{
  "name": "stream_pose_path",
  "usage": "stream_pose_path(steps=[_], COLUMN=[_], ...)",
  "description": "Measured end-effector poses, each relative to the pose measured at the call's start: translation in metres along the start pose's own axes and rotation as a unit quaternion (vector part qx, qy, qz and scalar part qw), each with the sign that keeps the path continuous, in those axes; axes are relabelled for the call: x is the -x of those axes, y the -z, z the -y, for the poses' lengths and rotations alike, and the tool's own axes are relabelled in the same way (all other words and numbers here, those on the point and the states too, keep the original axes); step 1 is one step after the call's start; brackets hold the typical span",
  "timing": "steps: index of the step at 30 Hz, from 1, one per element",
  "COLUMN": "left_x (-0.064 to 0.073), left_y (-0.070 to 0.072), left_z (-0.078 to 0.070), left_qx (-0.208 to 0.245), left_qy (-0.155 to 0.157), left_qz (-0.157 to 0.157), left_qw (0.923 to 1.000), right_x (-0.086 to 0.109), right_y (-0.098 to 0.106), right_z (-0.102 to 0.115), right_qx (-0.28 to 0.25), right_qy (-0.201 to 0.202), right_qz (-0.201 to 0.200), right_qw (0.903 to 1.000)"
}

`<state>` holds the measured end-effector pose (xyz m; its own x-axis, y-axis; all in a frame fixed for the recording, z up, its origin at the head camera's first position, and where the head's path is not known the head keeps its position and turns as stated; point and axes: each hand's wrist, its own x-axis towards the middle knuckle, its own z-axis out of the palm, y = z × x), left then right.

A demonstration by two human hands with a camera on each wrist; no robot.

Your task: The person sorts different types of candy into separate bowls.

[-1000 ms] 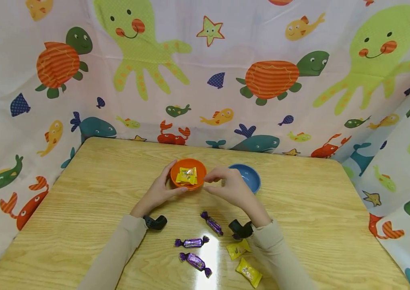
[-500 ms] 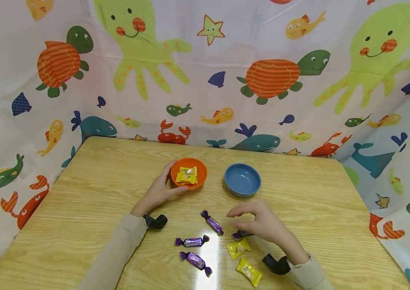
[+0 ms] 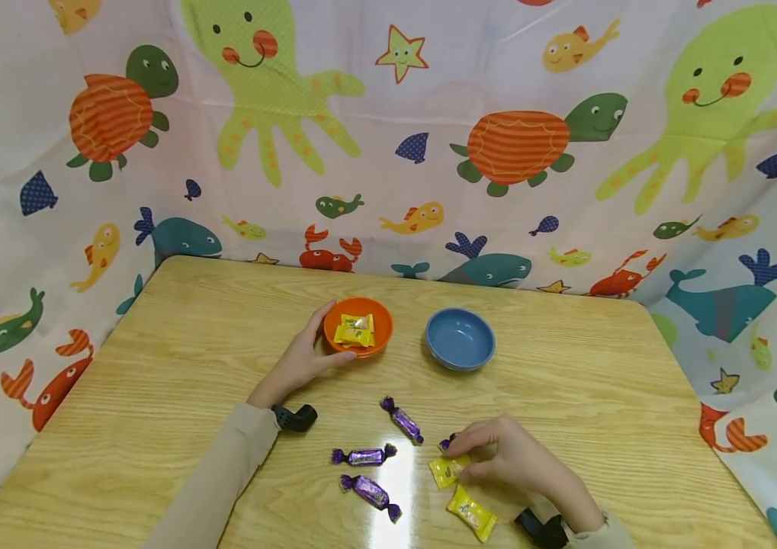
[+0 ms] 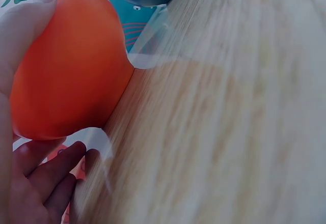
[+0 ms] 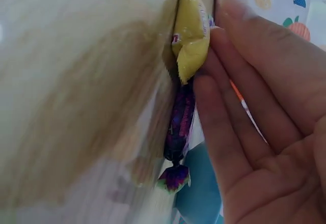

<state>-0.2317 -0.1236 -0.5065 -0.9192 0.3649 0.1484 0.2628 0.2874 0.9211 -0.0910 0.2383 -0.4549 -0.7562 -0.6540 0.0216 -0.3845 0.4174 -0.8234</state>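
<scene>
My left hand point(image 3: 302, 360) holds the orange bowl point(image 3: 384, 334) from its left side, thumb at the near rim and fingers round the far side. Inside the bowl lie several yellow-wrapped candies point(image 3: 354, 332). Over the table to the right, my right hand point(image 3: 518, 456) reaches down at a yellow-wrapped candy point(image 3: 443, 474), thumb and index fingertips at its right end. The right wrist view shows that yellow candy point(image 5: 192, 35) beside the loosely bent fingers. A purple twist-wrapped candy point(image 5: 181, 122) lies close by, mostly hidden under the hand in the head view.
A blue bowl point(image 3: 460, 364) stands right of the orange one. Nearer lie three purple twist-wrapped candies, one upper point(image 3: 403, 423), one middle point(image 3: 366, 457), one lower point(image 3: 370, 493). Another yellow candy point(image 3: 472, 514) lies near the right wrist. A patterned curtain point(image 3: 388, 152) hangs behind the table.
My right hand has moved from beside the orange bowl toward the near right, down to the yellow candy. The left hand has stayed at the orange bowl.
</scene>
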Motion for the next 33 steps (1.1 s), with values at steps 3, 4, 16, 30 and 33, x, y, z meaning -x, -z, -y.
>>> stream_pose_path(steps=[3, 4, 16, 30, 33], left_x=[0.000, 0.000, 0.000, 0.000, 0.000], left_y=[0.000, 0.000, 0.000, 0.000, -0.001], left_z=[0.000, -0.001, 0.000, -0.001, -0.001], left_qx=[0.000, 0.000, 0.003, -0.001, 0.001], left_qy=[0.001, 0.003, 0.005, 0.005, 0.007], left_qz=[0.000, 0.000, 0.004, 0.000, 0.000], left_qw=[1.0000, 1.0000, 1.0000, 1.0000, 1.0000], right_x=[-0.001, -0.001, -0.002, -0.003, -0.007], right_y=[-0.001, -0.002, -0.006, 0.002, 0.006], right_z=[0.000, 0.001, 0.002, 0.005, 0.009], right_qx=[0.033, 0.047, 0.101, 0.064, 0.047], right_qy=[0.015, 0.022, 0.090, 0.060, 0.049], right_qz=[0.008, 0.009, 0.008, 0.009, -0.003], right_qw=[0.9993, 0.9986, 0.9908, 0.9961, 0.9977])
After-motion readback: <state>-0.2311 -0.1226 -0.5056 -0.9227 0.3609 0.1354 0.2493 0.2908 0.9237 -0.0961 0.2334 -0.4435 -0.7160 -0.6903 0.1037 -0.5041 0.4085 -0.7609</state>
